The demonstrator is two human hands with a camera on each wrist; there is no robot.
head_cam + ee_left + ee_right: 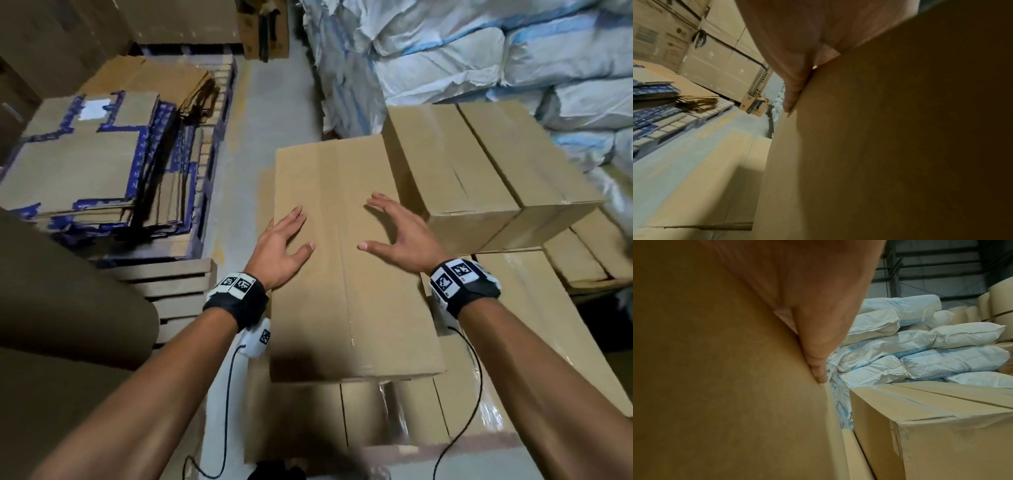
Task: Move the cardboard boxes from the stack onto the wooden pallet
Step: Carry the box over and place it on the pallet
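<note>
The plain brown cardboard box [346,260], long and rectangular with a taped seam down its top, lies flat on a layer of other sealed brown cartons [534,308] directly in front of you. Well to the left of the box, a stack of flattened brown cardboard sheets with blue printed edges [85,161] sits on a slatted pallet [219,113], and nearer to you on that same side are the pale boards of a wooden pallet [174,284]. Your left hand [284,246] rests on the box's top near its left edge, fingers spread and straight, gripping nothing; the left wrist view shows those fingers [795,78] lying flat against the cardboard. Your right hand [397,236] rests on the top just right of the seam, also spread and holding nothing, its fingers [818,353] pressed flat in the right wrist view. Just right of the box, two more sealed cartons [479,171] stand side by side, touching it. Beyond them are piled white sacks with light blue stripes [479,51].
</note>
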